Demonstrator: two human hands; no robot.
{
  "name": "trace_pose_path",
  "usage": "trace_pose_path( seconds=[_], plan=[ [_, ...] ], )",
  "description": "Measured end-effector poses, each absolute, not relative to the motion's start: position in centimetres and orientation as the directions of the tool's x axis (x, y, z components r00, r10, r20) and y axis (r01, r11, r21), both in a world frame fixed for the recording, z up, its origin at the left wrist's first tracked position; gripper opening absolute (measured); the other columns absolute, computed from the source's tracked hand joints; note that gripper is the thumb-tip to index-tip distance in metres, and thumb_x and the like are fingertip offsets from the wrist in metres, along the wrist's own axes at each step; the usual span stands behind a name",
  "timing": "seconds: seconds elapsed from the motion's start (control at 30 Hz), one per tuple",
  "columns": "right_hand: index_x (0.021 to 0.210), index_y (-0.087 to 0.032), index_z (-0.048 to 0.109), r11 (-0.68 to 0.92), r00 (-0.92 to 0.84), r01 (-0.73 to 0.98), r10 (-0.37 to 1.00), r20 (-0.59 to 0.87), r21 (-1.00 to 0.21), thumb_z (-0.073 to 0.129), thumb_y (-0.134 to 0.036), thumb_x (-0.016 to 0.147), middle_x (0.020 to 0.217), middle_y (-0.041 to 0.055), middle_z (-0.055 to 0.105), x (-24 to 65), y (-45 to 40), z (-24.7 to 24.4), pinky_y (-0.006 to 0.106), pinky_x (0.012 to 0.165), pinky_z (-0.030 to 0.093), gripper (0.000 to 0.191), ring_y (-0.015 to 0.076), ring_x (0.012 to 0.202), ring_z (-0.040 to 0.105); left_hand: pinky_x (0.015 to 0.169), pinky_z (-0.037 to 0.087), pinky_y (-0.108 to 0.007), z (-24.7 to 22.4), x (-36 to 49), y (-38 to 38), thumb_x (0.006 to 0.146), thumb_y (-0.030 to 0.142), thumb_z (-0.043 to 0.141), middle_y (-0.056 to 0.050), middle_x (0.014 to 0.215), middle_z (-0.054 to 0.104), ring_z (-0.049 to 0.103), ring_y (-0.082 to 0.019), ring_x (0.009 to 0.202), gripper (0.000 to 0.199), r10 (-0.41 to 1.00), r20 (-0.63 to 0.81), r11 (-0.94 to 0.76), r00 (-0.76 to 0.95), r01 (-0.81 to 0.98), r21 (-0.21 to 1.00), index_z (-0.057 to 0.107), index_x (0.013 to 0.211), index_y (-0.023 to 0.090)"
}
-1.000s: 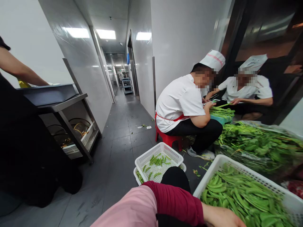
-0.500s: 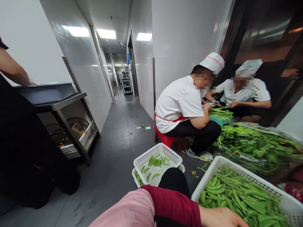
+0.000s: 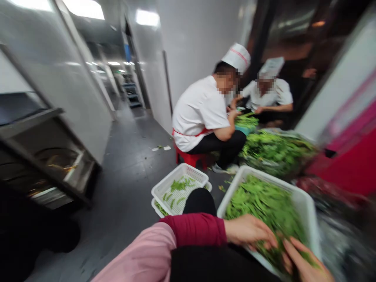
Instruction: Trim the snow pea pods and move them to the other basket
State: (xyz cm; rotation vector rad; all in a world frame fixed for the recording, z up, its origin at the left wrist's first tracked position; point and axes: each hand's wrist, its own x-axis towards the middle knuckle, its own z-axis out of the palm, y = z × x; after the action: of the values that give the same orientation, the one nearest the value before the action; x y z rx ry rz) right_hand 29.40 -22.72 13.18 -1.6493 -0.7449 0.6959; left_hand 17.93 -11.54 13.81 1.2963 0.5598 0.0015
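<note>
- The large white basket [image 3: 310,207] sits right by the wearer's knee [image 3: 199,201], likely so both hands reach in without stretching.
- The green pods [image 3: 264,199] lie heaped inside this basket, whose raised walls keep the loose pile together.
- The left hand [image 3: 251,231] is over the basket's near side, fingers bent and mostly together, palm down; blur hides whether they clamp anything.
- The right hand [image 3: 308,260] is at the basket's near right corner, fingers reaching toward the left hand, thumb position unclear. The two hands face each other over greenery, seemingly to share fine handling; whether either grips a pod, I cannot tell.
- Left of the large basket, a smaller white basket [image 3: 160,188] with a few scattered pods [image 3: 180,183] rests on another basket [image 3: 155,207], presumably stacked to save floor space within reach.
- Beyond the large basket, leafy greens [image 3: 273,147] lie in plastic, near two co-workers; the nearer person [image 3: 199,105] sits on a red stool [image 3: 192,158], probably to work low comfortably.
</note>
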Motion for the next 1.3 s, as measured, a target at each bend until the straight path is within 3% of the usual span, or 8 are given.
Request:
trace_pose_path(
  seconds=[0.17, 0.4, 0.5, 0.6, 0.73, 0.9, 1.03, 1.3],
  plan=[
    [0.076, -0.02, 0.054, 0.196, 0.669, -0.434, 0.723, -0.169, -0.879, 0.07, -0.035, 0.058, 0.087, -0.0012, 0.057, 30.3, -21.3, 14.9, 0.018, 0.036, 0.032, 0.028, 0.0019, 0.043, 0.036, 0.03, 0.023, -0.015, 13.2, 18.2, -9.9, 0.07, 0.026, 0.043, 0.004, 0.054, 0.045, 0.03, -0.002, 0.032, 0.022, 0.381, -0.417, 0.126, 0.825, 0.401, 0.908, 0.058, 0.077, 0.012],
    [0.087, -0.018, 0.056, 0.165, 0.625, -0.421, 0.765, -0.153, -0.892, 0.063, -0.034, 0.069, 0.046, -0.0066, 0.043, 30.1, -20.7, 14.1, 0.019, 0.039, 0.031, 0.025, 0.0066, 0.04, 0.037, 0.036, 0.028, -0.017, 15.0, 19.3, -9.9, 0.077, 0.041, 0.036, 0.002, 0.062, 0.048, 0.032, -0.003, 0.037, 0.036, 0.274, -0.295, -0.037, 0.916, 0.316, 0.948, 0.057, 0.087, 0.012],
    [0.094, -0.017, 0.055, 0.089, 0.626, -0.252, 0.774, -0.092, -0.964, 0.055, -0.037, 0.075, 0.044, -0.0065, 0.041, 30.3, -20.9, 13.5, 0.021, 0.042, 0.034, 0.027, 0.0085, 0.04, 0.039, 0.041, 0.029, -0.017, 15.5, 19.7, -9.9, 0.076, 0.038, 0.038, 0.003, 0.055, 0.045, 0.033, -0.004, 0.041, 0.033, 0.273, -0.228, -0.226, 0.935, 0.292, 0.929, 0.058, 0.077, 0.011],
    [0.1, -0.018, 0.054, -0.007, 0.677, 0.19, 0.725, 0.126, -0.982, 0.05, -0.036, 0.078, 0.061, -0.0001, 0.053, 31.6, -21.3, 13.7, 0.025, 0.046, 0.039, 0.029, 0.0104, 0.046, 0.045, 0.046, 0.03, -0.018, 15.3, 19.8, -9.4, 0.077, 0.031, 0.036, 0.004, 0.053, 0.044, 0.035, -0.005, 0.045, 0.029, 0.281, -0.173, -0.364, 0.944, 0.272, 0.891, 0.057, 0.073, 0.012],
    [0.108, -0.022, 0.055, -0.012, 0.282, 0.878, 0.822, 0.495, -0.479, 0.046, -0.027, 0.082, 0.099, 0.0088, 0.053, 33.7, -21.8, 15.2, 0.028, 0.067, 0.043, 0.028, 0.0164, 0.078, 0.054, 0.051, 0.031, -0.018, 15.5, 19.5, -8.9, 0.076, 0.028, 0.036, 0.004, 0.054, 0.045, 0.036, -0.006, 0.049, 0.025, 0.255, -0.091, -0.527, 0.963, 0.217, 0.821, 0.056, 0.07, 0.013],
    [0.094, -0.022, 0.059, 0.132, -0.105, 0.985, 0.969, 0.224, -0.108, 0.044, -0.025, 0.083, 0.092, 0.0061, 0.054, 34.2, -21.1, 16.9, 0.025, 0.064, 0.041, 0.019, 0.017, 0.083, 0.052, 0.049, 0.028, -0.018, 15.9, 19.4, -8.8, 0.071, 0.025, 0.043, 0.005, 0.051, 0.041, 0.034, -0.006, 0.049, 0.017, 0.24, -0.045, -0.629, 0.97, 0.191, 0.754, 0.054, 0.064, 0.014],
    [0.08, -0.022, 0.058, -0.08, 0.106, 0.978, 0.986, 0.129, -0.194, 0.051, -0.031, 0.078, 0.079, 0.003, 0.055, 33.7, -20.4, 16.0, 0.025, 0.058, 0.039, 0.012, 0.0159, 0.071, 0.053, 0.05, 0.028, -0.019, 15.0, 19.6, -9.1, 0.07, 0.023, 0.043, 0.004, 0.05, 0.041, 0.034, -0.007, 0.049, 0.017, 0.448, 0.035, -0.613, 0.894, 0.278, 0.739, 0.055, 0.062, 0.014],
    [0.064, -0.02, 0.049, -0.283, 0.565, 0.575, 0.816, 0.123, -0.767, 0.052, -0.037, 0.073, 0.06, -0.0014, 0.052, 31.7, -19.4, 13.1, 0.026, 0.057, 0.037, 0.019, 0.0137, 0.058, 0.048, 0.053, 0.032, -0.019, 13.5, 20.8, -9.7, 0.069, 0.025, 0.043, 0.004, 0.053, 0.044, 0.037, -0.007, 0.052, 0.018, 0.686, 0.065, -0.395, 0.725, 0.296, 0.87, 0.055, 0.063, 0.013]
  ],
)
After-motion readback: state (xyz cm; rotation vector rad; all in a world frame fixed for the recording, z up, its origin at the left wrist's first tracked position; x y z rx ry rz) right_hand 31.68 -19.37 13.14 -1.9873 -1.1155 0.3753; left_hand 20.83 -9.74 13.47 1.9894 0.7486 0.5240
